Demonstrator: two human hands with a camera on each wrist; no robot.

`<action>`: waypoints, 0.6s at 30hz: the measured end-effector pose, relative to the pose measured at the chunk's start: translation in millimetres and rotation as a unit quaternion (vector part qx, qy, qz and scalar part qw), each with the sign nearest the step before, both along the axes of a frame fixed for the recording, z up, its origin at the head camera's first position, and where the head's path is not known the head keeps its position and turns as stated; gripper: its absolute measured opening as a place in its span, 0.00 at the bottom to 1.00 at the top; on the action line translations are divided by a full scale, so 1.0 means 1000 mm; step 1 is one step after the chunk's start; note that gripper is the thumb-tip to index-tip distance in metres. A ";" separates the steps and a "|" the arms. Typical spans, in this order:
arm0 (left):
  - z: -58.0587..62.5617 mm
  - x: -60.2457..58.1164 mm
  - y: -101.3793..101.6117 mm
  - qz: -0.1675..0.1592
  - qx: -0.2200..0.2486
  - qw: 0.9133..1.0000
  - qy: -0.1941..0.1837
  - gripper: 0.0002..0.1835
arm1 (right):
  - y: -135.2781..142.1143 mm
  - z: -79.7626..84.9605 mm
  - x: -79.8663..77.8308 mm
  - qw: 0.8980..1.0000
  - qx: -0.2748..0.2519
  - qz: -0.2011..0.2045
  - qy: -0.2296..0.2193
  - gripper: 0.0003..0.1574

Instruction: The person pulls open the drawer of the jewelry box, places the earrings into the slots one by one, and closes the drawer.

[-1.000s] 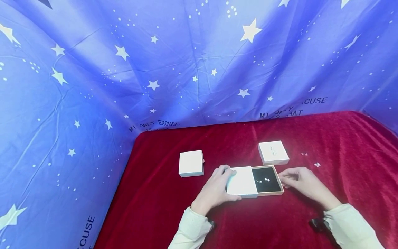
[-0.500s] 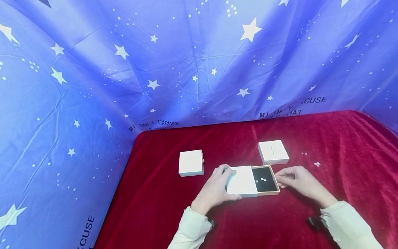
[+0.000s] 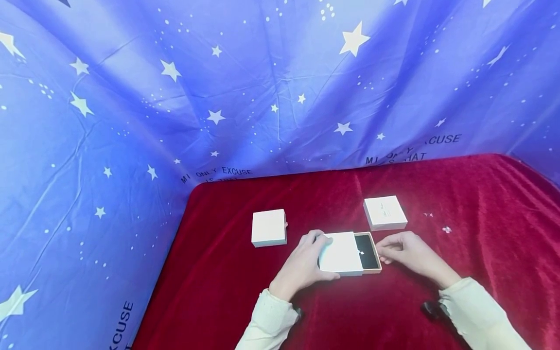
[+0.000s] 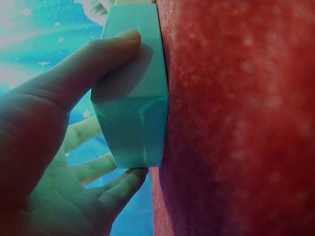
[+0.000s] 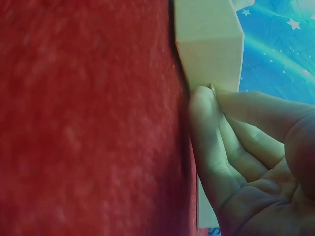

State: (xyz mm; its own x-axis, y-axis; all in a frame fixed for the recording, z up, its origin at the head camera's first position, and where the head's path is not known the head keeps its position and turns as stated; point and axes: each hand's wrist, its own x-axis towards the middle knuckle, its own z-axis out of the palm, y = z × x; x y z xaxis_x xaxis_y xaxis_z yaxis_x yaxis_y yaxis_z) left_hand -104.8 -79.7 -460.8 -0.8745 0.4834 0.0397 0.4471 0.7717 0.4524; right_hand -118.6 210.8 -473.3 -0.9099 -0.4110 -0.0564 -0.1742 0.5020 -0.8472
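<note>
A white jewelry box lies on the red cloth, its drawer partly out of the right end. Black padding lines that drawer, and a small shiny piece of jewelry shows on it near the sleeve's edge. My left hand grips the sleeve from the left, with the thumb along the near side and fingers round the far side. My right hand is at the drawer's outer end, where thumb and forefinger pinch a small pull tab, mostly hidden between the fingertips.
A second white box with a little tab stands back left. Another white box, with printing on top, stands behind the drawer. Small shiny jewelry pieces lie at the right on the red velvet cloth. A blue star-patterned curtain hangs behind.
The drawer has slid left into the sleeve, with my right hand moving along with it. Less of the black padding and jewelry shows. My left hand has stayed in place on the sleeve.
</note>
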 end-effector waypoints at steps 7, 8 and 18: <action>0.000 0.002 0.000 -0.004 -0.004 1.000 0.001 0.43 | -0.011 0.001 0.002 1.000 -0.002 0.019 0.004 0.08; 0.000 0.002 0.000 -0.004 -0.004 1.000 0.002 0.43 | -0.012 0.002 0.001 1.000 -0.002 0.021 0.006 0.08; -0.001 -0.001 0.000 0.000 0.001 1.000 0.003 0.43 | -0.026 0.006 -0.001 0.999 0.001 0.032 0.014 0.07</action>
State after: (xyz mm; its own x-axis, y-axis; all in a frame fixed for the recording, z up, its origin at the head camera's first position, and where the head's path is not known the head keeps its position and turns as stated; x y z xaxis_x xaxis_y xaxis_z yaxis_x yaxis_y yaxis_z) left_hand -105.5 -79.6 -461.8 -0.8739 0.4840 0.0460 0.4503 0.7702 0.4516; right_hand -119.9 185.2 -467.1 -0.8833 -0.4676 -0.0321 -0.2292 0.4907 -0.8407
